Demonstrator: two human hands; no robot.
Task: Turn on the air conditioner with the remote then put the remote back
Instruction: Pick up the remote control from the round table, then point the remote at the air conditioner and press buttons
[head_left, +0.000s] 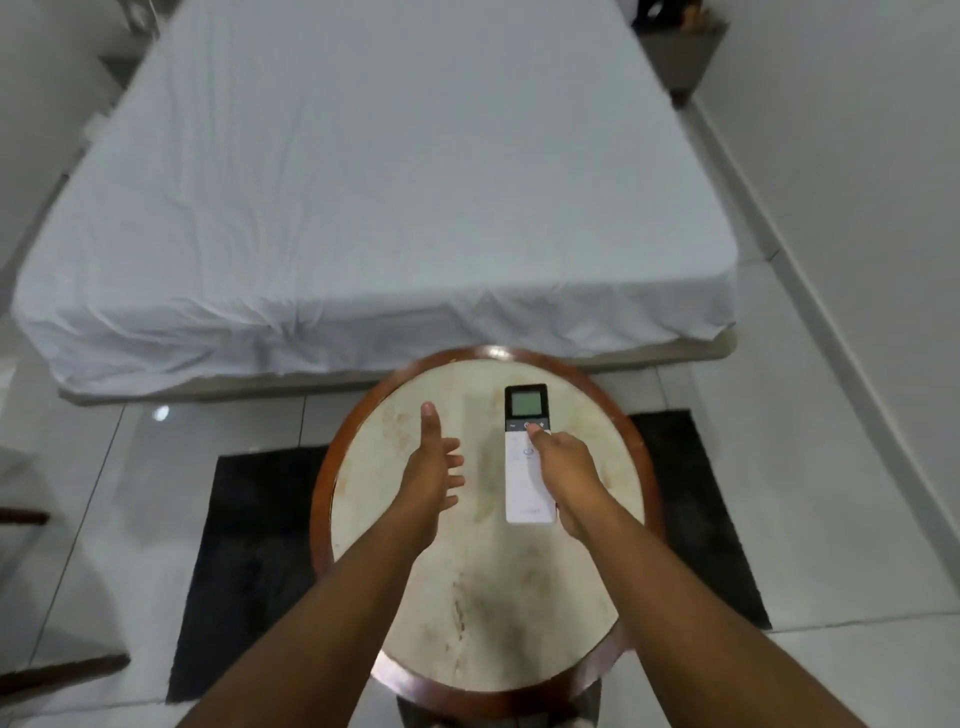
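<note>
A long white remote (524, 483) with a dark top and a grey-green screen is above the round table (467, 597), screen end pointing away from me toward the bed. My right hand (569, 470) grips it along its right edge, thumb resting near the buttons just under the screen. I cannot tell whether the remote touches the tabletop. My left hand (431, 462) hovers over the table to the left of the remote, fingers spread, holding nothing. No air conditioner is in view.
The table has a pale stained top and a brown wooden rim. A bed (374, 182) with a white sheet stands right behind it. A black mat (244, 561) lies on the glossy white tiled floor under the table. White walls flank both sides.
</note>
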